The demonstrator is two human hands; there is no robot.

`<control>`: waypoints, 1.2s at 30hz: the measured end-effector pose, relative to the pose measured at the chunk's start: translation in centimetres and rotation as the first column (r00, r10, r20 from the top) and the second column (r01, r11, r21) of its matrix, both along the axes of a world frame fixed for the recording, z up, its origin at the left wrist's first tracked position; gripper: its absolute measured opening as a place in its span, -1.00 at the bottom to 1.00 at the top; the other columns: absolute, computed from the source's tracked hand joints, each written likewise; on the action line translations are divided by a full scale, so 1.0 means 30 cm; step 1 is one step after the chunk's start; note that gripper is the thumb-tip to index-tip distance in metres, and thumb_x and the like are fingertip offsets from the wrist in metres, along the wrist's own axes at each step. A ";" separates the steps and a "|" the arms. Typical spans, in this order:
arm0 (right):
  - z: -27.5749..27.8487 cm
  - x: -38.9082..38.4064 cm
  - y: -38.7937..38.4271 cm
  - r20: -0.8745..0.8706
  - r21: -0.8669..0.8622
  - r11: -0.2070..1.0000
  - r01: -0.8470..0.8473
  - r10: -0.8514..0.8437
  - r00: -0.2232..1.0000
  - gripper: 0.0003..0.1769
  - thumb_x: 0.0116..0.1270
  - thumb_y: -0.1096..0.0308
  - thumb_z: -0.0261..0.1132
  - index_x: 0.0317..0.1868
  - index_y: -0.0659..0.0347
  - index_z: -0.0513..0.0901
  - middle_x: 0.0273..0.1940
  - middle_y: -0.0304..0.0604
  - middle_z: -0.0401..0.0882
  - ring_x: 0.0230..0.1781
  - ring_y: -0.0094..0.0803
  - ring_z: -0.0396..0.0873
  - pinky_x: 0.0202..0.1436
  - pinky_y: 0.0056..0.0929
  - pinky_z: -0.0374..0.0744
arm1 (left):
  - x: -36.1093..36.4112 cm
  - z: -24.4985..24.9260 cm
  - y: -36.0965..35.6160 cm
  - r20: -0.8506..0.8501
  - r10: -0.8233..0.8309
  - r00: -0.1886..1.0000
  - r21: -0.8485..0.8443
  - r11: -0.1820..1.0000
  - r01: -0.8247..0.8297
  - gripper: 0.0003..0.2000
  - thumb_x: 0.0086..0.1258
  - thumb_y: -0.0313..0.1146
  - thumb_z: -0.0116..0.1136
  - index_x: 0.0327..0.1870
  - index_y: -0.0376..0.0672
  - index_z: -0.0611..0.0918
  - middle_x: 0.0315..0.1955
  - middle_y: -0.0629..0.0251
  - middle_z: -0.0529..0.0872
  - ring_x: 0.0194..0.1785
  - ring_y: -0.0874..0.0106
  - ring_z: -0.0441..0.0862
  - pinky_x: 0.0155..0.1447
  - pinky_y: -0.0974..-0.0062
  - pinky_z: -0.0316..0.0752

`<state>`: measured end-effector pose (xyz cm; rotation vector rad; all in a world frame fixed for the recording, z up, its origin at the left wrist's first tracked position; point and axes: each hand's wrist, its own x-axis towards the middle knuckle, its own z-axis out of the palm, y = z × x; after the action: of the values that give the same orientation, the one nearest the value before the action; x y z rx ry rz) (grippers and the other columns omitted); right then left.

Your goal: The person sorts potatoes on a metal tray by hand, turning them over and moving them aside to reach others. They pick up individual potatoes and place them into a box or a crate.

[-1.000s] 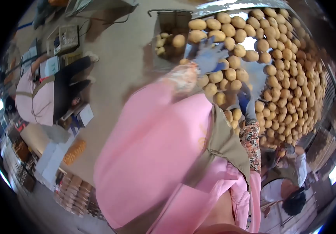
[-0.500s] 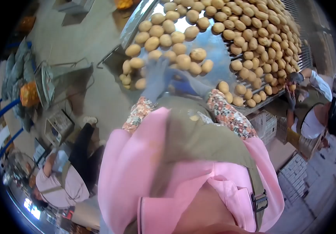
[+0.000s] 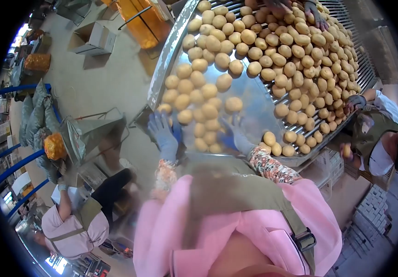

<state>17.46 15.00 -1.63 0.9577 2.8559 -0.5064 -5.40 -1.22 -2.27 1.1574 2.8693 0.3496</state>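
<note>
Potatoes (image 3: pixel 196 85) lie over the metal sorting table (image 3: pixel 254 94), with a dense heap (image 3: pixel 309 60) on its slatted part. My left hand (image 3: pixel 164 134), in a grey-blue glove, has its fingers spread at the table's left front corner, beside the nearest potatoes. On the other side of a small group of potatoes (image 3: pixel 206 134), my right hand (image 3: pixel 236 136) is gloved too, somewhat blurred, its fingers apart. Neither hand holds a potato. A few potatoes (image 3: pixel 276 148) rest by the front edge, right of my right hand.
A co-worker (image 3: pixel 374 129) stands at the table's right side; another person's hands (image 3: pixel 316 16) reach over the far heap. At left are a seated person (image 3: pixel 76 221), an open sack on a stand (image 3: pixel 95 134), a cardboard box (image 3: pixel 92 39) and blue rails (image 3: pixel 18 166).
My hands have moved apart, the left to the left and the right to the right, with potatoes now between them. The view has shifted, and another person's hands have appeared at the far heap.
</note>
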 end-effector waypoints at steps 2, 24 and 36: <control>0.173 -0.132 0.107 -0.260 -0.516 0.834 -0.194 0.063 0.963 -0.50 0.41 -0.02 0.16 0.23 0.07 0.51 0.25 0.07 0.37 0.32 -0.17 0.33 0.26 -0.07 0.37 | -0.056 -0.037 0.151 -0.022 0.013 1.000 0.019 1.000 -0.012 -0.30 0.37 -0.06 0.08 0.49 -0.12 0.21 0.47 -0.02 0.15 0.53 -0.07 0.01 0.51 -0.10 -0.09; 0.014 -0.208 0.132 0.059 -0.129 0.991 -0.034 0.042 0.997 -0.43 0.44 0.00 0.01 0.44 -0.21 0.33 0.55 -0.07 -0.05 0.55 0.17 -0.17 0.45 0.40 -0.07 | 0.174 0.094 0.214 0.378 -0.388 0.841 -0.277 0.819 0.503 -0.21 0.30 0.27 0.00 0.55 0.24 0.12 0.53 -0.06 -0.08 0.54 -0.28 -0.28 0.35 -0.48 -0.33; 0.106 0.436 -0.001 0.086 -0.028 0.940 0.341 -0.337 0.937 -0.45 0.38 0.02 0.10 0.35 -0.09 0.42 0.41 -0.12 0.29 0.44 0.07 0.17 0.48 0.14 0.06 | 0.222 0.064 -0.123 0.437 -0.284 0.853 -0.080 0.933 0.352 -0.16 0.28 0.19 0.11 0.53 0.03 0.14 0.54 0.14 0.01 0.55 -0.09 -0.08 0.52 -0.15 -0.20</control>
<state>30.53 14.96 1.54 1.4391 2.6061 -0.5384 1.26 -4.92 -0.35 1.3120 2.2449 0.3054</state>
